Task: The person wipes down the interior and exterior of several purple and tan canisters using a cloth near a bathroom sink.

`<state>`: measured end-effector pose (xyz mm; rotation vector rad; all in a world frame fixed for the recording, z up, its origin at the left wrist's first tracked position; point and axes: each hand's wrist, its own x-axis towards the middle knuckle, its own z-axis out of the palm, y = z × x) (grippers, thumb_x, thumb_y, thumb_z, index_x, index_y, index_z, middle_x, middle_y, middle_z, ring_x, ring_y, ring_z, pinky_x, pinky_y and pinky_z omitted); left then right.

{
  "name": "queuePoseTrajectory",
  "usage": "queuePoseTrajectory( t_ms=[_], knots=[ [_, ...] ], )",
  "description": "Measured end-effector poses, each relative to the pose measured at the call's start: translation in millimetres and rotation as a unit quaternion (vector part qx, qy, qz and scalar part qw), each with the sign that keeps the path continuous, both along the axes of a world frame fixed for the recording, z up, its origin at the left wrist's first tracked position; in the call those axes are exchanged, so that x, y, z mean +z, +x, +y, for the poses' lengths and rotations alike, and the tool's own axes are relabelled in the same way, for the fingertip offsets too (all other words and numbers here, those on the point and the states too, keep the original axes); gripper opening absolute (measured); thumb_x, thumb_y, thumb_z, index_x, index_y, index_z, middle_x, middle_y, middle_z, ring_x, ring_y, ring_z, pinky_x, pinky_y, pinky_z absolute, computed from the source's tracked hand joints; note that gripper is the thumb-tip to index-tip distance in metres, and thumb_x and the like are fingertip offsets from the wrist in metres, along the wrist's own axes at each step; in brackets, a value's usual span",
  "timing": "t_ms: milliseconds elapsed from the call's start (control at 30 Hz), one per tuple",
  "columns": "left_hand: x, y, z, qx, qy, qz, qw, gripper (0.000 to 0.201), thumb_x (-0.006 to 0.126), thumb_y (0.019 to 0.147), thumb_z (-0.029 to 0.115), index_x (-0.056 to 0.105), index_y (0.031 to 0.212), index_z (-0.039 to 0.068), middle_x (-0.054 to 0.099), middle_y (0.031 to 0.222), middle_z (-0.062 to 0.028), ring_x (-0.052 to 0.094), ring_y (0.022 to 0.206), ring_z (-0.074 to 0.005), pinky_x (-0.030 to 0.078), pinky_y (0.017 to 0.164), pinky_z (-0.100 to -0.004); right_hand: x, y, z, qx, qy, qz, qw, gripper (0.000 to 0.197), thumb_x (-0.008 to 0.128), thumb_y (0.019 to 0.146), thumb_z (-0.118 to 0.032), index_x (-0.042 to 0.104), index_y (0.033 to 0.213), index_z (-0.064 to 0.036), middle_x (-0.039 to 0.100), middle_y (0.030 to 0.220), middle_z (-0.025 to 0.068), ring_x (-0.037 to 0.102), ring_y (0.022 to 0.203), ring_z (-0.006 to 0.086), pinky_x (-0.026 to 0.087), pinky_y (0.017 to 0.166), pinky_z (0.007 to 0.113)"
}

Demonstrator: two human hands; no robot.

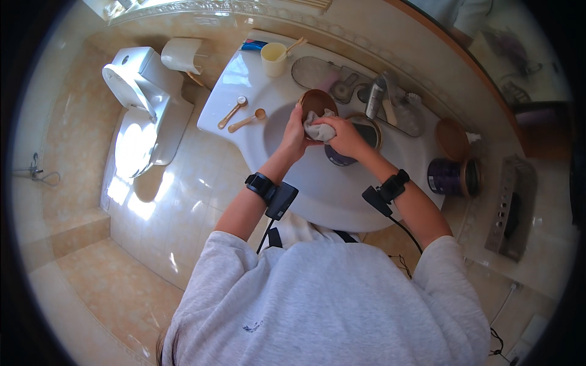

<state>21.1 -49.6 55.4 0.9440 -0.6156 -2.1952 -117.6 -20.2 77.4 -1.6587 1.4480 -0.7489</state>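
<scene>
My left hand point(295, 132) grips a round brown lid point(316, 100) by its edge and holds it tilted over the washbasin point(287, 177). My right hand point(345, 138) is closed on a crumpled pale cloth point(320, 129), pressed against the lid's face. Just beneath my right hand, a dark purple can point(337, 157) with a metallic rim sits in the basin, partly hidden by the hand and wrist. Two measuring scoops lie on the counter to the left: one scoop point(232, 112) has a pale bowl, the other scoop point(247, 121) is golden brown.
Behind the basin stand a faucet point(376, 97) and a yellow cup point(273, 63) with a brush, beside a blue tube point(253, 44). A second purple can point(444, 176) and another brown lid point(452, 138) are at the right. A toilet point(174, 116) stands at the left.
</scene>
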Motion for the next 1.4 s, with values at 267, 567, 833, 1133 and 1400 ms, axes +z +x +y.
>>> queuePoseTrajectory(
  t_ms=[267, 567, 833, 1133, 1400],
  knots=[
    [2.3, 11.4, 5.2, -0.016, 0.001, -0.017, 1.0, 0.061, 0.029, 0.082, 0.055, 0.021, 0.127, 0.014, 0.035, 0.123, -0.0101, 0.041, 0.109, -0.0261, 0.041, 0.08, -0.0473, 31.3, -67.2, 62.5, -0.111, 0.031, 0.118, 0.986, 0.038, 0.048, 0.063, 0.006, 0.054, 0.099, -0.0069, 0.053, 0.1, 0.012, 0.049, 0.095, 0.0297, 0.04, 0.081, 0.034],
    [-25.2, -22.5, 42.5, -0.151, 0.088, -0.159, 0.972, 0.07, 0.053, 0.074, 0.049, 0.025, 0.126, 0.011, 0.034, 0.121, -0.0138, 0.04, 0.108, -0.0265, 0.042, 0.081, -0.041, -2.1, -71.9, 35.4, -0.029, 0.169, 0.163, 0.972, 0.059, 0.058, 0.066, -0.024, 0.039, 0.119, -0.0069, 0.053, 0.101, 0.0196, 0.052, 0.091, 0.032, 0.042, 0.078, 0.034],
    [-53.3, -39.1, 46.0, -0.172, 0.063, -0.095, 0.978, 0.046, 0.043, 0.08, 0.035, 0.036, 0.119, 0.011, 0.044, 0.111, -0.0093, 0.043, 0.102, -0.0192, 0.04, 0.081, -0.0345, -41.8, -68.8, 25.0, 0.191, 0.214, 0.292, 0.912, 0.051, 0.057, 0.07, -0.035, 0.047, 0.108, -0.0027, 0.057, 0.089, 0.0208, 0.055, 0.082, 0.0323, 0.044, 0.072, 0.036],
    [-82.3, -10.1, 64.8, -0.025, 0.167, -0.234, 0.958, 0.058, 0.042, 0.079, 0.042, 0.032, 0.121, 0.004, 0.039, 0.114, -0.0145, 0.042, 0.103, -0.0247, 0.039, 0.083, -0.0359, -18.5, -62.8, 29.3, 0.057, 0.128, 0.206, 0.968, 0.034, 0.058, 0.072, -0.028, 0.055, 0.092, -0.0011, 0.057, 0.083, 0.0203, 0.054, 0.079, 0.0353, 0.044, 0.069, 0.04],
    [-78.8, 17.9, 63.8, -0.01, 0.287, -0.027, 0.957, 0.06, 0.034, 0.078, 0.051, 0.038, 0.117, 0.005, 0.042, 0.116, -0.0163, 0.044, 0.103, -0.0296, 0.036, 0.086, -0.0428, 7.7, -37.1, 42.1, 0.059, 0.064, 0.081, 0.993, 0.035, 0.058, 0.071, -0.029, 0.055, 0.089, 0.0008, 0.057, 0.082, 0.0219, 0.054, 0.079, 0.0364, 0.043, 0.071, 0.039]
  ],
)
